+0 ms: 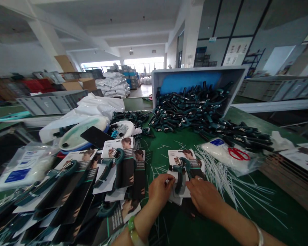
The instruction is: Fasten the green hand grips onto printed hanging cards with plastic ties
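Note:
A dark green hand grip exerciser (179, 182) with a metal spring lies on a printed backing card (173, 155) in front of me. My left hand (159, 188) is at the card's left edge, thumb and forefinger pinched together; whatever is between them is too small to make out. From the right, my right hand (206, 198) holds the card and the exerciser's right handle, its fingers bent over them and the fingertips partly hidden. Loose white cable ties (229, 181) fan out just right of this hand.
Carded hand grip exercisers (114, 167) are piled at left. A tipped grey crate (240, 82) spills loose exercisers (184, 109) at the back. Red scissors (238, 154) lie on a plastic bag (215, 147) of ties. A white bowl (129, 128) contains small metal parts.

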{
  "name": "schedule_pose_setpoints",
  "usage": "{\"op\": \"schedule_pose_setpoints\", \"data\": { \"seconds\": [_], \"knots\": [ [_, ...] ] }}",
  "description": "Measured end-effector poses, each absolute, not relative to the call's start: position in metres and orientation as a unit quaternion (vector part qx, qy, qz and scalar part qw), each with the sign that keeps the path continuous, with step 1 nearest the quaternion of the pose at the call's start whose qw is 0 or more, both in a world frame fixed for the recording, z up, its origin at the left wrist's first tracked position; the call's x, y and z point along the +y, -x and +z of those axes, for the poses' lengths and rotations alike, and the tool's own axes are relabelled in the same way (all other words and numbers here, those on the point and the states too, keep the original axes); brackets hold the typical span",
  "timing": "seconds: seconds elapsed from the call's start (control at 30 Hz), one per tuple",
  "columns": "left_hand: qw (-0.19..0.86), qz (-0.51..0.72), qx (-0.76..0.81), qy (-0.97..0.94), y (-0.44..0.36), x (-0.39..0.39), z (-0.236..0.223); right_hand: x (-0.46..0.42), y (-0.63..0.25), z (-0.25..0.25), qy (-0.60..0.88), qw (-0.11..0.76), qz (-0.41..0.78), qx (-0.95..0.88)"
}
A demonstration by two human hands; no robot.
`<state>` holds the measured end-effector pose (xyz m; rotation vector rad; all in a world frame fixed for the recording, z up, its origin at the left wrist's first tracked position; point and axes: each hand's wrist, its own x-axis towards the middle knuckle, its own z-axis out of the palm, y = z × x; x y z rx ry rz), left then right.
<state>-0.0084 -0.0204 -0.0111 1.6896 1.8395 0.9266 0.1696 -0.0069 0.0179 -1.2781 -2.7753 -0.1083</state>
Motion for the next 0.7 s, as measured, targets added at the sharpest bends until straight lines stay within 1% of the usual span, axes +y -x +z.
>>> {"op": "schedule_pose_setpoints", "data": {
  "seconds": [0.1,0.27,0.43,0.5,0.63,0.7],
  "knots": [
    [0.230,0.349,0.656,-0.628,0.005,-0.021,-0.013,-0.009,-0.167,0.021,0.435,0.058,0.006,-0.899],
    [0.227,0.387,0.642,-0.622,0.003,-0.020,-0.015,0.003,-0.171,0.034,0.463,0.158,0.166,-0.856],
    [0.258,0.419,0.590,-0.640,0.000,-0.018,-0.017,0.017,-0.174,0.023,0.453,0.245,0.317,-0.796],
    [0.263,0.428,0.574,-0.646,-0.001,-0.017,-0.018,0.019,-0.172,0.015,0.455,0.270,0.317,-0.787],
    [0.263,0.437,0.562,-0.651,-0.001,-0.016,-0.017,0.016,-0.164,0.005,0.431,0.317,0.207,-0.819],
    [0.255,0.434,0.565,-0.654,-0.001,-0.016,-0.018,0.013,-0.160,0.002,0.436,0.324,0.179,-0.820]
  ]
}}
